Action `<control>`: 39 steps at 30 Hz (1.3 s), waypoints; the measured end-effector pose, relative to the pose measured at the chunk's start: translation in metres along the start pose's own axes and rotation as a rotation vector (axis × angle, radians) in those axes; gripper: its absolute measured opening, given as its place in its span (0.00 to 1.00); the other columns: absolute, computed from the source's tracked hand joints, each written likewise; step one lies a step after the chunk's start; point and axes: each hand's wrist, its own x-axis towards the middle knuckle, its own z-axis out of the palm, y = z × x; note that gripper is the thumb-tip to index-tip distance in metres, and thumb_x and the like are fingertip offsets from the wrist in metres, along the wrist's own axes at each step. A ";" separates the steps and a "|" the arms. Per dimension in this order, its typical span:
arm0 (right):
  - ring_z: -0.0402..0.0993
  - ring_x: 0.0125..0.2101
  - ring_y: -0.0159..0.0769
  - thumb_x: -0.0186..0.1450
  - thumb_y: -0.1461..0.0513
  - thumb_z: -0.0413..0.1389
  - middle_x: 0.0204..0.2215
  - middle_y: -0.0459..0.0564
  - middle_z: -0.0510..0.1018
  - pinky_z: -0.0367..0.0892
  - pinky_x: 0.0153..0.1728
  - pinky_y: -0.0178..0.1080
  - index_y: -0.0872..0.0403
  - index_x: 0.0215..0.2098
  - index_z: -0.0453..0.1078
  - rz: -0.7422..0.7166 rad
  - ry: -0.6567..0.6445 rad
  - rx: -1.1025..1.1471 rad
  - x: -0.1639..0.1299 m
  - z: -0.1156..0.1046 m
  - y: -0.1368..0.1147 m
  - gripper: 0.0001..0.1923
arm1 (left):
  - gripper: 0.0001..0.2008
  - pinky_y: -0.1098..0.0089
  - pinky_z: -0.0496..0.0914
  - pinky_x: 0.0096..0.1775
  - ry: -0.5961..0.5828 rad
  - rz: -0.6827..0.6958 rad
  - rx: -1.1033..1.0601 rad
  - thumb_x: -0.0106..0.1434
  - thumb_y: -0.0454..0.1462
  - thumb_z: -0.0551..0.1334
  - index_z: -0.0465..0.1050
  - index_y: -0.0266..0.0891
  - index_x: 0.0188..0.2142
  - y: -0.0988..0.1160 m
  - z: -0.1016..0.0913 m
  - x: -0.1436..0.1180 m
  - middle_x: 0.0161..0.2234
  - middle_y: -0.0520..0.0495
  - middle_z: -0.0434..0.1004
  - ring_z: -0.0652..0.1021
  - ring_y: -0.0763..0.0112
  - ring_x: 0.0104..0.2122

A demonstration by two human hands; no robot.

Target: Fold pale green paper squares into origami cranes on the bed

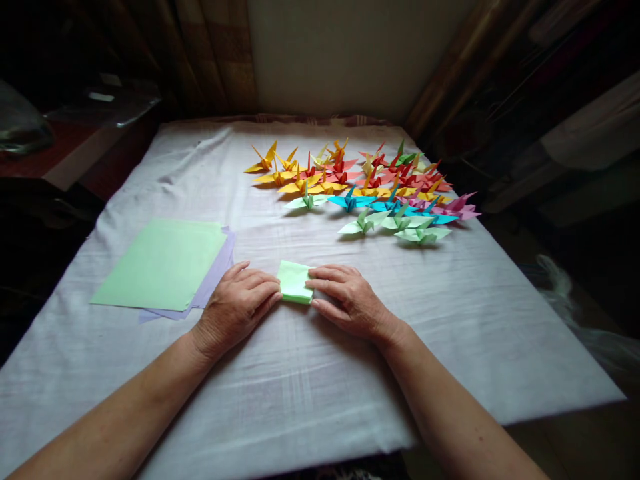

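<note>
A small folded piece of light green paper (293, 281) lies on the white cloth (310, 393) in front of me. My left hand (239, 305) presses on its left edge with the fingertips. From the other side my right hand (345, 299) holds its right edge, fingers laid across the fold. Both hands rest flat on the cloth.
A stack of flat sheets, green on top (163, 265) with lilac ones (216, 277) beneath, lies to the left. Several finished paper cranes (370, 187) in yellow, red, blue, green and pink stand at the far right. Dark furniture (75, 147) borders the left side.
</note>
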 end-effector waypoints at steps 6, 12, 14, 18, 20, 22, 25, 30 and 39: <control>0.77 0.45 0.39 0.66 0.61 0.60 0.44 0.50 0.82 0.66 0.49 0.45 0.48 0.40 0.79 0.042 0.109 -0.058 0.002 0.012 -0.003 0.06 | 0.11 0.52 0.62 0.59 -0.046 -0.001 -0.007 0.72 0.41 0.56 0.76 0.42 0.39 0.002 -0.002 -0.002 0.42 0.49 0.84 0.81 0.65 0.43; 0.75 0.44 0.39 0.66 0.61 0.59 0.43 0.49 0.82 0.64 0.47 0.44 0.49 0.37 0.78 0.106 0.106 -0.070 0.003 0.013 -0.009 0.05 | 0.10 0.49 0.59 0.61 -0.059 -0.022 -0.015 0.71 0.39 0.56 0.75 0.42 0.37 0.007 -0.005 -0.005 0.44 0.48 0.83 0.80 0.63 0.45; 0.75 0.42 0.39 0.67 0.61 0.58 0.42 0.49 0.82 0.64 0.45 0.44 0.50 0.34 0.77 0.142 0.125 -0.082 0.005 0.015 -0.011 0.05 | 0.10 0.49 0.59 0.61 -0.063 -0.033 -0.029 0.71 0.39 0.56 0.74 0.41 0.38 0.008 -0.006 -0.005 0.43 0.47 0.83 0.80 0.63 0.45; 0.75 0.41 0.39 0.66 0.62 0.58 0.40 0.49 0.81 0.63 0.44 0.43 0.51 0.31 0.74 0.238 0.150 -0.077 0.008 0.018 -0.014 0.06 | 0.09 0.50 0.59 0.60 -0.057 -0.080 -0.068 0.70 0.39 0.56 0.74 0.42 0.37 0.010 -0.004 -0.003 0.43 0.48 0.82 0.80 0.63 0.44; 0.74 0.42 0.40 0.65 0.62 0.59 0.39 0.48 0.81 0.62 0.44 0.43 0.51 0.29 0.73 0.284 0.155 -0.083 0.011 0.019 -0.016 0.05 | 0.10 0.50 0.60 0.60 -0.043 -0.104 -0.081 0.71 0.39 0.56 0.74 0.42 0.36 0.010 -0.002 -0.002 0.42 0.48 0.82 0.79 0.63 0.43; 0.74 0.42 0.40 0.63 0.62 0.60 0.38 0.48 0.81 0.62 0.43 0.43 0.51 0.28 0.72 0.327 0.144 -0.098 0.013 0.018 -0.017 0.06 | 0.10 0.51 0.60 0.59 -0.029 -0.122 -0.084 0.70 0.39 0.56 0.74 0.42 0.35 0.011 0.001 -0.002 0.42 0.48 0.81 0.79 0.63 0.43; 0.73 0.42 0.41 0.63 0.63 0.60 0.37 0.48 0.80 0.62 0.43 0.43 0.51 0.26 0.71 0.371 0.102 -0.119 0.017 0.018 -0.019 0.07 | 0.09 0.52 0.63 0.57 -0.018 -0.142 -0.080 0.70 0.39 0.57 0.73 0.41 0.33 0.011 0.003 0.000 0.41 0.47 0.81 0.78 0.61 0.43; 0.72 0.41 0.41 0.62 0.63 0.60 0.36 0.48 0.79 0.61 0.43 0.42 0.51 0.25 0.69 0.391 0.110 -0.146 0.020 0.019 -0.020 0.08 | 0.09 0.56 0.69 0.49 -0.018 -0.171 -0.100 0.69 0.38 0.57 0.71 0.40 0.32 0.012 0.004 0.002 0.42 0.44 0.79 0.76 0.59 0.44; 0.71 0.41 0.42 0.63 0.62 0.59 0.37 0.49 0.79 0.60 0.42 0.43 0.50 0.27 0.69 0.399 0.138 -0.135 0.017 0.022 -0.020 0.06 | 0.06 0.55 0.67 0.50 -0.055 -0.231 -0.152 0.68 0.39 0.58 0.71 0.41 0.35 0.011 0.004 0.002 0.44 0.45 0.78 0.75 0.58 0.46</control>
